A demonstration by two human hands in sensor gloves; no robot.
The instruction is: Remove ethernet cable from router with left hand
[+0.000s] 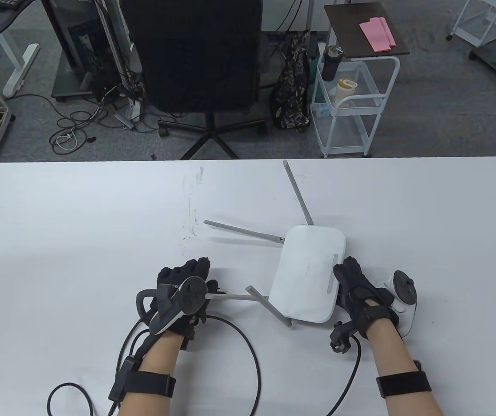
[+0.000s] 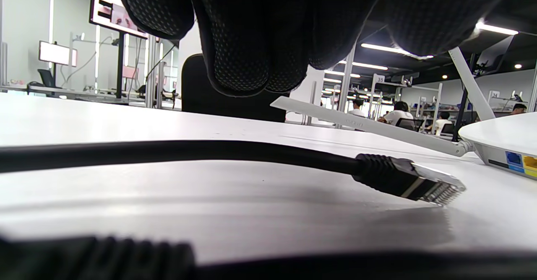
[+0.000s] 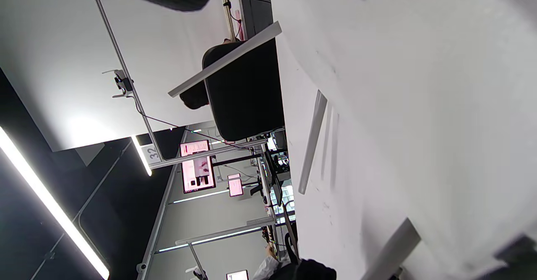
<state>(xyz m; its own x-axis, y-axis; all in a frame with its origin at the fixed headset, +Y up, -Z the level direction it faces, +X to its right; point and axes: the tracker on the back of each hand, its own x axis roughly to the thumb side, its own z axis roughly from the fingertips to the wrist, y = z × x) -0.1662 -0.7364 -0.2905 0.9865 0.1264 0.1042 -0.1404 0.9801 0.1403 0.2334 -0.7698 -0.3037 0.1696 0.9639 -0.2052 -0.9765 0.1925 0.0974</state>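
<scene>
The white router (image 1: 308, 273) lies on the white table (image 1: 79, 208) with its grey antennas (image 1: 243, 232) spread out. The black ethernet cable (image 1: 257, 364) loops across the table's front; in the left wrist view its plug (image 2: 419, 183) lies free on the table, apart from the router's (image 2: 503, 137) blue and yellow ports (image 2: 514, 159). My left hand (image 1: 194, 271) hovers palm down over the plug end; its fingers (image 2: 247, 62) hang above the cable (image 2: 209, 150) without touching it. My right hand (image 1: 347, 271) holds the router's right edge.
One antenna (image 1: 269, 305) reaches toward my left hand. Glove wires (image 1: 70, 390) curl at the table's front left, and another wire (image 1: 347, 381) trails from my right wrist. Beyond the table's far edge stand a black office chair (image 1: 196, 56) and a white cart (image 1: 352, 99).
</scene>
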